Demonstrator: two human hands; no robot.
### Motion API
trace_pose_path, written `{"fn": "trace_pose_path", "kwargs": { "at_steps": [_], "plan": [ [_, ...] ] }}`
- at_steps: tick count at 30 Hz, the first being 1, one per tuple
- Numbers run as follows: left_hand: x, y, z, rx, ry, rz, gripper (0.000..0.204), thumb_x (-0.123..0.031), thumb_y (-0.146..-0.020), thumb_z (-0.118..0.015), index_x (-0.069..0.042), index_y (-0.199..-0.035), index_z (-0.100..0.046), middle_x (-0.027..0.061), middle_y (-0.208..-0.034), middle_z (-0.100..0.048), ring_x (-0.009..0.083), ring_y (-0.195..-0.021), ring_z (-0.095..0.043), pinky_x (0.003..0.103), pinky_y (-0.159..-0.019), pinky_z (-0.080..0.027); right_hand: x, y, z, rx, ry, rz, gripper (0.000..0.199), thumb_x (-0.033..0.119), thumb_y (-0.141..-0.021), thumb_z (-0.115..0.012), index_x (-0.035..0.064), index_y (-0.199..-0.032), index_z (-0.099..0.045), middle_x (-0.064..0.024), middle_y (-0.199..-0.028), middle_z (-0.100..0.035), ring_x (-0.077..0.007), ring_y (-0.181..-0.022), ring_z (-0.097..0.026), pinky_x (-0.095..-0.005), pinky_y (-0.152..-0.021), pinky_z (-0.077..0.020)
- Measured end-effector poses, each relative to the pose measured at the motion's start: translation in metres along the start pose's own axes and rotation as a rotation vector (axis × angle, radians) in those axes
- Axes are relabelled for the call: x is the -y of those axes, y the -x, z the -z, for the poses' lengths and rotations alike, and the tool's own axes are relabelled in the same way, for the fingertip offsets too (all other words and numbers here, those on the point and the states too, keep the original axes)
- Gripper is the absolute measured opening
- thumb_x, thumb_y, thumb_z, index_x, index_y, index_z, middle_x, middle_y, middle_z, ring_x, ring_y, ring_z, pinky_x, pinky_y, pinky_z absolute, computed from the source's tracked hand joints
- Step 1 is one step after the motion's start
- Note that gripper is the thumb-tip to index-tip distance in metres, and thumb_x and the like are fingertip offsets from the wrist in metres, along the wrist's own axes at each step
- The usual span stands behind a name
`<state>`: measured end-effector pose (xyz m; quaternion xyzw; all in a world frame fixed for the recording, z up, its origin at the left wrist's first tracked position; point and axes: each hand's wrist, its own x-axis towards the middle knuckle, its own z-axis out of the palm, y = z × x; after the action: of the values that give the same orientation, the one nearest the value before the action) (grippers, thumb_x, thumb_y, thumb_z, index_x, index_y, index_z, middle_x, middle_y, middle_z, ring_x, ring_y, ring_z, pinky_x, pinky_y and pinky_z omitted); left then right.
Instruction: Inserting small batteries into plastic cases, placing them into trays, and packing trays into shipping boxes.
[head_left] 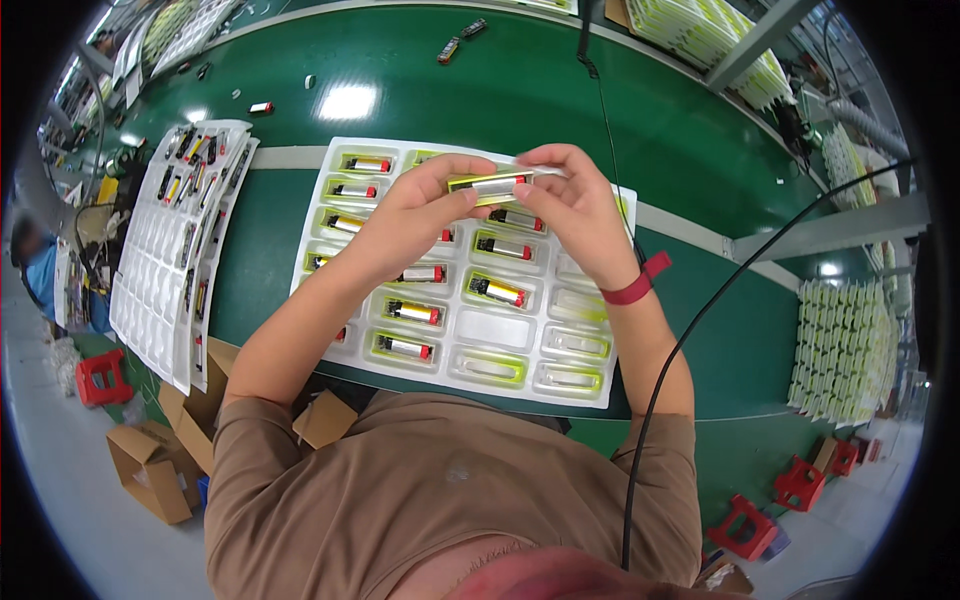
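Side tray: at your nine o'clock, a white blister tray [160, 270] lies on the green table [480, 90], some of its pockets holding small parts.
Left hand: your left hand [415, 215] pinches the left end of the silver cell [495, 184] — thumb and fingertips clamped on it.
Cell: it spans the gap between your hands, level, held above the main tray [490, 325] toward twelve o'clock.
Right hand: your right hand [575, 205] grips the cell's right end from above, fingers curled over it.
Main tray: the left pockets hold red-tipped cells; those at five o'clock hold none.
Wrist: a red band [635, 285] on your right.
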<state>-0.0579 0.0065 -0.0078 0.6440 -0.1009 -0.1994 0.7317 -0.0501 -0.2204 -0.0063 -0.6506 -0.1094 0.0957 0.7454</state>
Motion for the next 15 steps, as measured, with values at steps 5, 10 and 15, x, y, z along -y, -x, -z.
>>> {"fn": "trace_pose_path", "kwargs": {
  "at_steps": [5, 10, 15],
  "plan": [
    [-0.005, 0.002, 0.0, -0.002, -0.497, -0.152, 0.037, -0.004, -0.103, -0.056, -0.002, -0.14, -0.057, 0.0135, -0.131, -0.066, 0.0215, -0.118, -0.065, 0.033, -0.101, -0.052, -0.001, 0.004, 0.01, 0.071, 0.345, 0.137, 0.028, 0.003, -0.091, -0.073, -0.0007, -0.118, -0.065, -0.0091, -0.104, -0.067, -0.0162, -0.087, -0.068, -0.0292, -0.077, -0.055],
    [-0.003, -0.001, 0.006, -0.011, -0.92, -0.41, 0.039, 0.002, -0.094, -0.061, -0.004, -0.133, -0.062, 0.0218, -0.126, -0.067, 0.0392, -0.111, -0.067, 0.04, -0.093, -0.055, -0.012, 0.008, 0.009, 0.046, 0.792, 0.585, 0.03, 0.0, -0.087, -0.069, 0.0009, -0.117, -0.068, -0.0142, -0.098, -0.065, -0.029, -0.084, -0.066, -0.0345, -0.074, -0.0555],
    [-0.004, 0.004, 0.014, -0.015, -0.931, -0.523, 0.038, 0.004, -0.092, -0.061, -0.003, -0.129, -0.065, 0.018, -0.115, -0.071, 0.0285, -0.099, -0.069, 0.035, -0.081, -0.055, -0.031, 0.005, -0.002, -0.016, 0.648, 0.588, 0.023, 0.001, -0.086, -0.067, 0.0047, -0.109, -0.07, -0.0118, -0.093, -0.062, -0.0264, -0.078, -0.065, -0.0338, -0.071, -0.054]
  ]
}}
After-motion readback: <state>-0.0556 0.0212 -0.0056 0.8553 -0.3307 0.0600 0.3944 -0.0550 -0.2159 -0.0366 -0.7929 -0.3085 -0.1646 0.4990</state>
